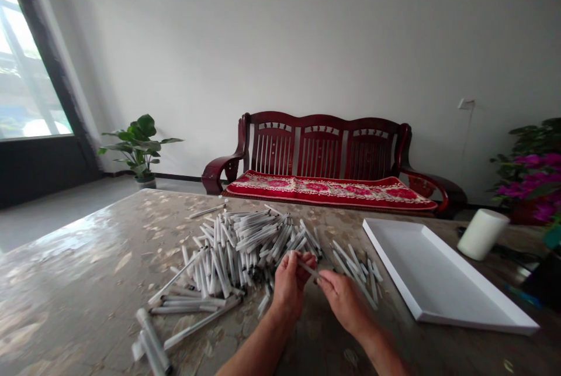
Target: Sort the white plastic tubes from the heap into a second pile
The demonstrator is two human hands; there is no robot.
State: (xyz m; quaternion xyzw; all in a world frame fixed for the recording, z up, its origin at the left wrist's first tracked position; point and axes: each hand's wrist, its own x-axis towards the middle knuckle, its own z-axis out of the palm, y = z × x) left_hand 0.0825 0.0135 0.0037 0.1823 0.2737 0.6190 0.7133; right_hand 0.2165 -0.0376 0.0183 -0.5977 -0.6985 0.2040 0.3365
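A slim pen (309,269) spans the gap between my two hands, over the front of the table. My left hand (290,279) pinches one end, its fingers curled around it. At the other end, the thumb and fingers of my right hand (342,297) close on the pen. Just beyond my left hand lies a big loose heap of pens (225,247), pale and translucent with dark tips. A smaller scatter of similar pens (357,268) lies beyond my right hand. Fine detail on the held pen is too small to make out.
A shallow white tray (460,282) sits to the right on the patterned table (83,300). Behind it stands a white roll (483,234), near dark items and purple flowers (532,180). A few pens (151,344) lie at the front left. Past the table is a wooden bench (322,148).
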